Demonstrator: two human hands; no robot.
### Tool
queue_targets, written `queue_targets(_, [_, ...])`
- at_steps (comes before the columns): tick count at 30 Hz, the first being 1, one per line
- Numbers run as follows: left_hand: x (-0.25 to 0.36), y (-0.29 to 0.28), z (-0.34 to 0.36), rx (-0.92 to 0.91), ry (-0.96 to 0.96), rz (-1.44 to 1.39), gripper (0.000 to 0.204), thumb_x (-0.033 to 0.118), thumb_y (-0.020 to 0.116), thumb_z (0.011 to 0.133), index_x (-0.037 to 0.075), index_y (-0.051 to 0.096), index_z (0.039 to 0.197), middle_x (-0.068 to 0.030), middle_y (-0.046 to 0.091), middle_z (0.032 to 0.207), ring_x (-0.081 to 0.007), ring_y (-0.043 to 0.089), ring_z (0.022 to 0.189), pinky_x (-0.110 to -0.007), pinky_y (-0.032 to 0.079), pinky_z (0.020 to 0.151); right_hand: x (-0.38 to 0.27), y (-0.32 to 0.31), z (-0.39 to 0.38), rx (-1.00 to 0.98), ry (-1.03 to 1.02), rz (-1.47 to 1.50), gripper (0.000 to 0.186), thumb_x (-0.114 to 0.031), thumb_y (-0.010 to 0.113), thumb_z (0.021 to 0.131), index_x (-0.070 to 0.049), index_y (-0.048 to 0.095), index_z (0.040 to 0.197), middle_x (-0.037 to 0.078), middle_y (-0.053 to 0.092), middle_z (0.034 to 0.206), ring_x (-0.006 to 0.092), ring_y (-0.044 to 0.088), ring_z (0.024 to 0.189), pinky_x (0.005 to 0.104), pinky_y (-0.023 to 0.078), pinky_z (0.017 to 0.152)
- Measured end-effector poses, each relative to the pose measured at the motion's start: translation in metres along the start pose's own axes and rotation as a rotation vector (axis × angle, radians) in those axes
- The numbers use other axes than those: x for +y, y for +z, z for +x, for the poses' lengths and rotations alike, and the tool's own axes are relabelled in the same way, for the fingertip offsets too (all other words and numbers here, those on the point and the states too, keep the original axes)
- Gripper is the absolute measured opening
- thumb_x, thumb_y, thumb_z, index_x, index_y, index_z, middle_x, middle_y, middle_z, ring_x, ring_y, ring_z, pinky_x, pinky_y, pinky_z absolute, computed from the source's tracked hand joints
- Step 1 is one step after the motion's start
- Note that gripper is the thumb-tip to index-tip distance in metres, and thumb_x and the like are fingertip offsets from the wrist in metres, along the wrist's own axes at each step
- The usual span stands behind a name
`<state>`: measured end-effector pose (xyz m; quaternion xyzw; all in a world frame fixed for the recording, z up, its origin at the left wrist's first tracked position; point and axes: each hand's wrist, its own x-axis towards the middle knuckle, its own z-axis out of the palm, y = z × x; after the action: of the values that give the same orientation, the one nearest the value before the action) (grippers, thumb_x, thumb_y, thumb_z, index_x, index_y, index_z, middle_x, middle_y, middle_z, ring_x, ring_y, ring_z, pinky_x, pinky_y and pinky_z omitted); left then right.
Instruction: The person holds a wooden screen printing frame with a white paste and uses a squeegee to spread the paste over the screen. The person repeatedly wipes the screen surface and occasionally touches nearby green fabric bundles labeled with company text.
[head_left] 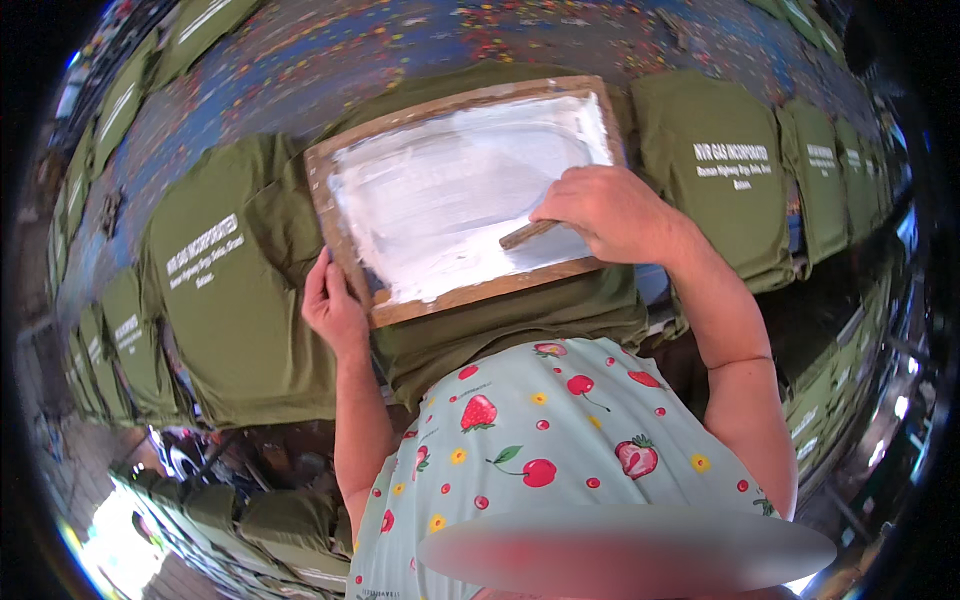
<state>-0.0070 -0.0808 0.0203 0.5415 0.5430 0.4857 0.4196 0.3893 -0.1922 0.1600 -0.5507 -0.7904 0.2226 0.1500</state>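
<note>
A wood-framed printing screen (345,235) coated with white ink (420,255) lies over an olive green T-shirt (480,325) in front of me. My left hand (333,303) holds the frame's left side near its lower corner, the fingers bent around the wood. My right hand (612,212) grips a wooden squeegee (528,234) inside the frame, at its lower right. The squeegee is tilted, and its far edge is partly hidden by my fingers. Thick white ink lies along the lower part of the mesh, while a thinner greyish layer covers the middle.
Printed olive shirts stand out on both sides, one close on the left (235,290) and one close on the right (712,180). More shirts continue along the table. Beyond the screen, the blue-grey tabletop (400,45) is speckled with colourful paint spots.
</note>
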Motion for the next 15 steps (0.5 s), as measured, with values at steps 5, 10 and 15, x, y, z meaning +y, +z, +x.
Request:
queue_targets(5, [-0.002,-0.002,-0.002,-0.003,-0.091,-0.064,0.026,0.005,0.067,0.109,-0.002,0.078,0.132,0.0022,0.074,0.1,-0.0035,0.057,0.078,-0.021,0.048,0.07,-0.01,0.021,0.098,0.022,-0.117,-0.023,0.039,0.007,0.066,0.081,-0.009,0.08,0.113,0.013,0.079,0.106,0.0362,0.074,0.107,0.0497,0.06,0.09])
queue_targets(10, [-0.007,-0.002,0.0,-0.028,0.005,-0.054,0.027,0.004,0.065,0.11,-0.003,0.076,0.134,-0.0118,0.079,0.125,-0.0164,0.071,0.113,-0.032,0.054,0.103,-0.022,0.045,0.173,0.24,-0.044,-0.138,0.043,0.003,0.068,0.082,-0.011,0.079,0.121,0.013,0.078,0.106,0.0367,0.075,0.106,0.0491,0.061,0.094])
queue_targets(15, [-0.012,-0.002,-0.001,-0.021,0.049,-0.018,0.027,0.003,0.066,0.108,-0.003,0.076,0.132,-0.0131,0.079,0.124,-0.02,0.072,0.113,-0.033,0.055,0.103,-0.048,0.067,0.155,0.192,-0.046,-0.198,0.043,0.002,0.069,0.083,-0.012,0.08,0.123,0.011,0.078,0.108,0.0345,0.074,0.103,0.0457,0.059,0.093])
